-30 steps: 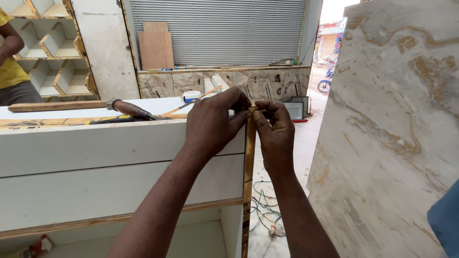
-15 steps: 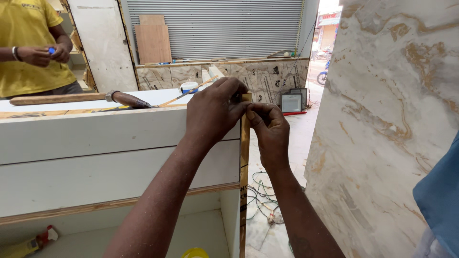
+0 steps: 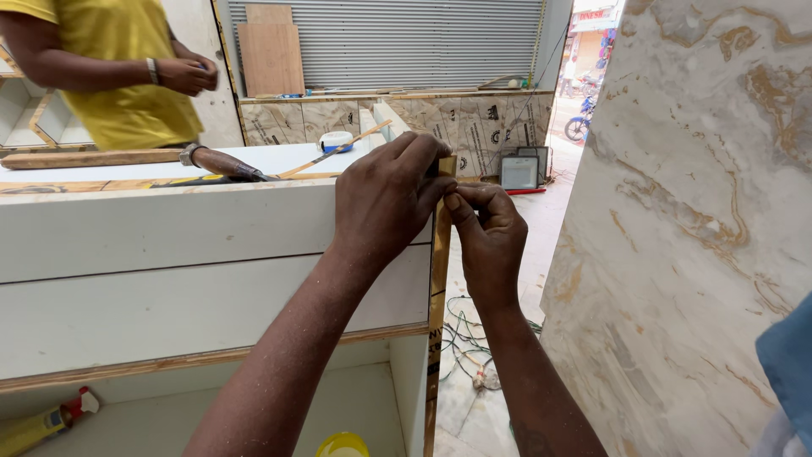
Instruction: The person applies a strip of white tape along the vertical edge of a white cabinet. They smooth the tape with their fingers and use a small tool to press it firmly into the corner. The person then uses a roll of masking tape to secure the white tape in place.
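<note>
A narrow gold metal strip (image 3: 437, 305) runs vertically down the right end edge of a white cabinet (image 3: 169, 254). My left hand (image 3: 385, 199) presses over the cabinet's top corner, its fingers on the upper end of the strip. My right hand (image 3: 491, 241) is just to the right, thumb and forefinger pinched on the strip's top part. Both arms reach in from below.
A hammer (image 3: 216, 161) with a wooden handle, a tape roll (image 3: 336, 140) and thin strips lie on the cabinet top. A person in a yellow shirt (image 3: 118, 72) stands at the back left. A marble-patterned panel (image 3: 694, 220) stands upright on the right. Cables (image 3: 465, 343) lie on the floor.
The view has shifted so the person in yellow is more in sight. My hands stay at the strip's top, with the right hand slightly lower.
</note>
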